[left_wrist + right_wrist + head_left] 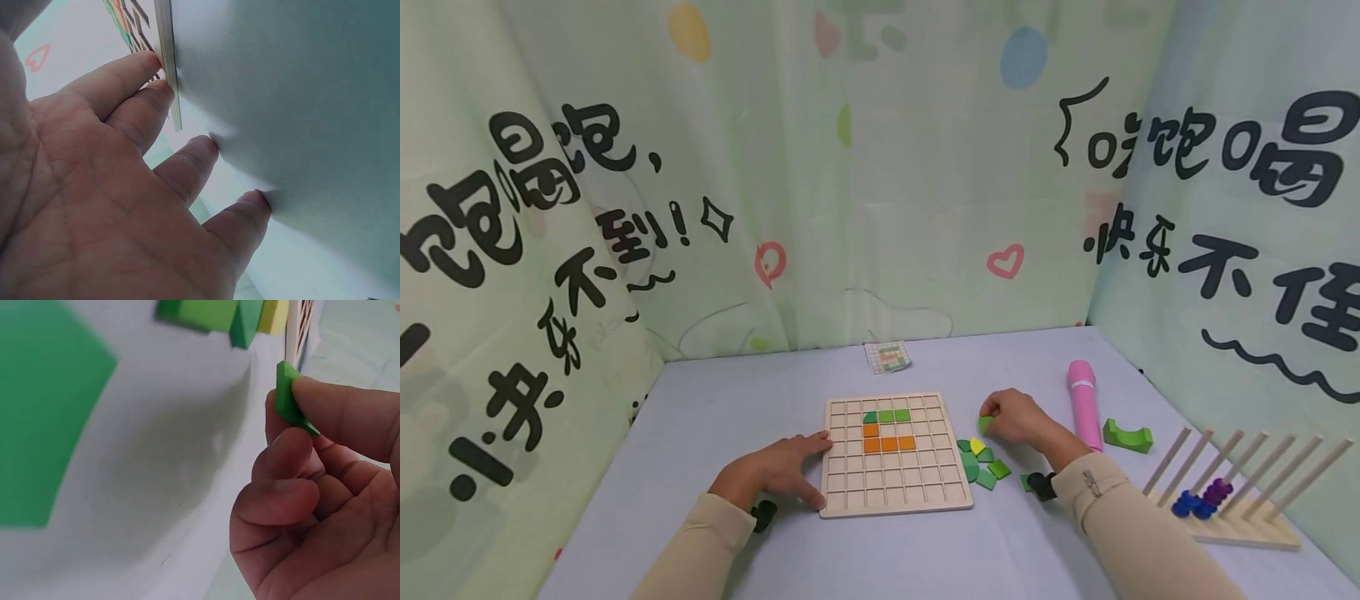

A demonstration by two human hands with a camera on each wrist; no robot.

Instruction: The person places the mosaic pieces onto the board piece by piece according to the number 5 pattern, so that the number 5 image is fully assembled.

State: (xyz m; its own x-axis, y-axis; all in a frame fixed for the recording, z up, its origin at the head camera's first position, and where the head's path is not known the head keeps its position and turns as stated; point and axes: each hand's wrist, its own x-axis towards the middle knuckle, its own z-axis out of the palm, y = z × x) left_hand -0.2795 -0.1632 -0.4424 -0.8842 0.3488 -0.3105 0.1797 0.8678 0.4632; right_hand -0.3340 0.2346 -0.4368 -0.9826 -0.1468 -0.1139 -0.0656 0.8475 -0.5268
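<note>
A square wooden grid board [895, 487] lies on the table, with a dark green rounded tile [870, 417], light green tiles [894, 415] and several orange tiles [889, 443] in its cells. At the board's left edge rests my left hand [775, 471], fingers extended and spread; in the left wrist view its fingertips [150, 61] touch the edge and the table. To the right of the board, my right hand [1018, 418] pinches a small green tile [284, 394] between thumb and fingers. Loose green tiles [972, 468] and a yellow tile [977, 446] lie near it.
Behind the board lies a printed pattern card [887, 357]. On the right are a pink microphone-shaped object [1083, 404], a green arch block [1127, 436] and a wooden peg rack [1255, 529] with blue and purple beads [1213, 492]. Printed curtains [880, 208] surround the table.
</note>
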